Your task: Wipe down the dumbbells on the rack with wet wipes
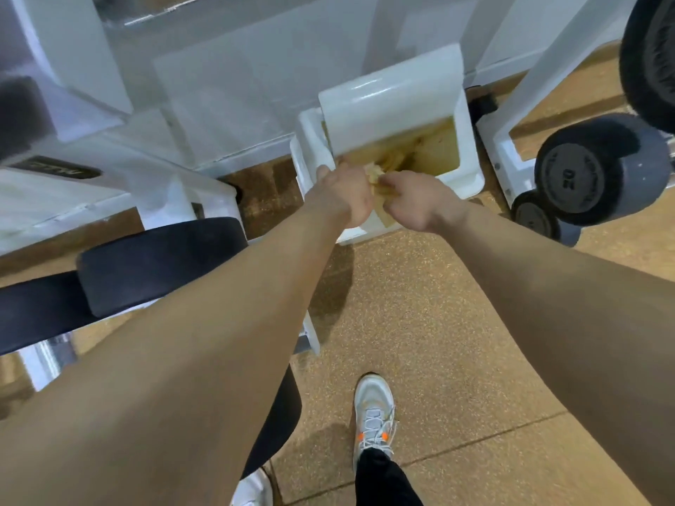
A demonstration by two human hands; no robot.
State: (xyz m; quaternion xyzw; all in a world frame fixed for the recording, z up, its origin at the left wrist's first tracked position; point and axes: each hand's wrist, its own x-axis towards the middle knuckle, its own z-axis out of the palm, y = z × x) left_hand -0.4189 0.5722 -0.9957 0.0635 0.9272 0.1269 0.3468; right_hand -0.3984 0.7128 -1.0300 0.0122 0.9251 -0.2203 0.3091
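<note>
Two dumbbells [571,178] sit right of white bin [470,147]

Bin lid [392,104]: glossy white plastic. Floor [456,323]: speckled, grainy, matt. Dumbbell [573,178] ends: matt, dark. Bench pad [160,257]: smooth black, matt.

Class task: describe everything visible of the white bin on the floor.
The white bin looks like glossy plastic, boxy with a broad rim, standing upright on the speckled floor. Its curved lid is tilted open, showing a brownish inside with crumpled scraps. The left hand and right hand hold a crumpled wipe over its front edge.
</note>
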